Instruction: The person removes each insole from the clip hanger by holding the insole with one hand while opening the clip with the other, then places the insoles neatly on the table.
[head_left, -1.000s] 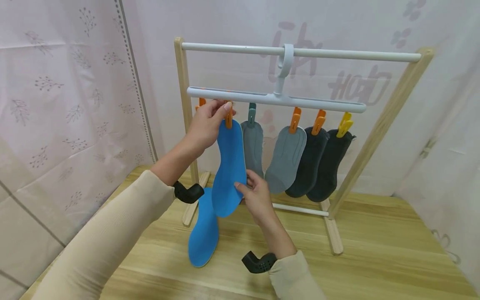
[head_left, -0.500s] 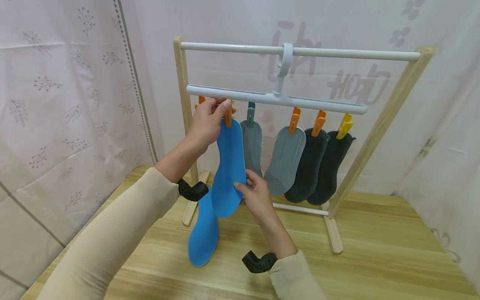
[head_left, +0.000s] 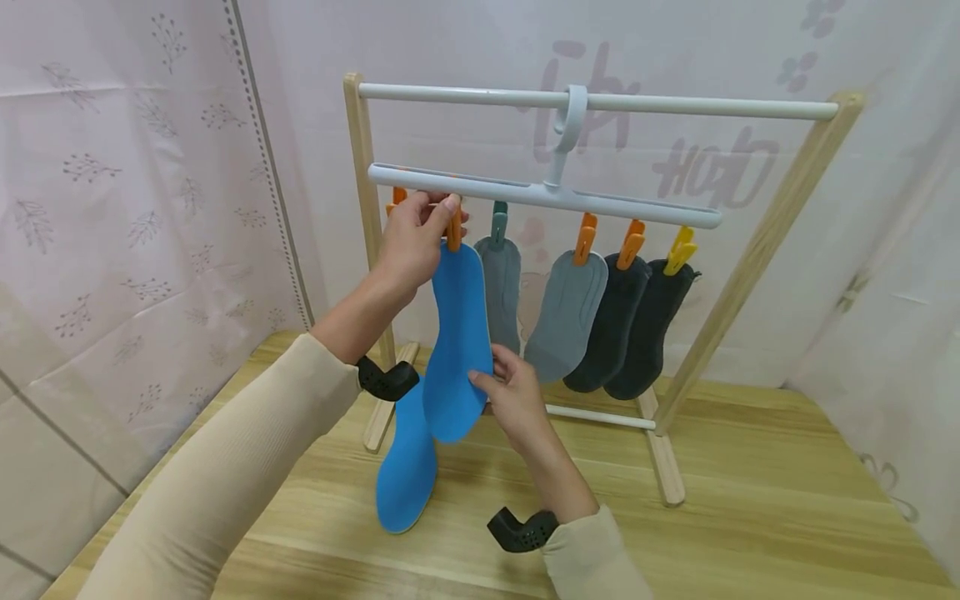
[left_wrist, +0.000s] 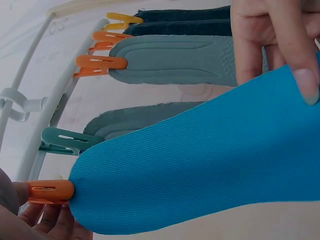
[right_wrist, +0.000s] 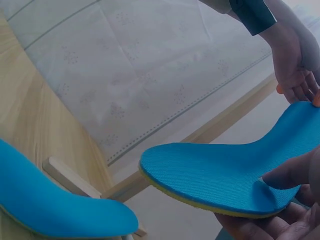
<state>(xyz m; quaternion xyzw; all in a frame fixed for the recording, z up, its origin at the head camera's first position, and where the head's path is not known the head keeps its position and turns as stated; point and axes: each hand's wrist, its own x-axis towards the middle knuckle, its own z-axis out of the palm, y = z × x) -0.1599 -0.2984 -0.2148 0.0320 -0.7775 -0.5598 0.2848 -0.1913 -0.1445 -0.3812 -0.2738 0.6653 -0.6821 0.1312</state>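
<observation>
In the head view a blue insole [head_left: 459, 333] hangs lengthwise below the hanger bar, with an orange clothespin [head_left: 454, 229] at its top end. My left hand [head_left: 411, 246] pinches that clothespin between thumb and fingers. Lower down, my right hand [head_left: 516, 400] holds the insole by its right edge, thumb on the blue face and fingers behind. The left wrist view shows the clothespin [left_wrist: 52, 191] meeting the insole's rounded end. A second blue insole [head_left: 407, 479] lies on the table, its upper part hidden behind the held one.
A white hanger [head_left: 555, 196] hooks over the rod of a wooden rack [head_left: 780, 250]. From it hang two grey insoles [head_left: 566, 317] and two dark ones [head_left: 651, 333] on clothespins. Another orange clothespin [head_left: 397, 197] is at the left end. Patterned curtains [head_left: 150, 167] surround the table [head_left: 750, 467].
The hanger and its hanging insoles have shifted slightly left. The held insole's lower end and my right hand have dropped a little. Both hands keep their holds.
</observation>
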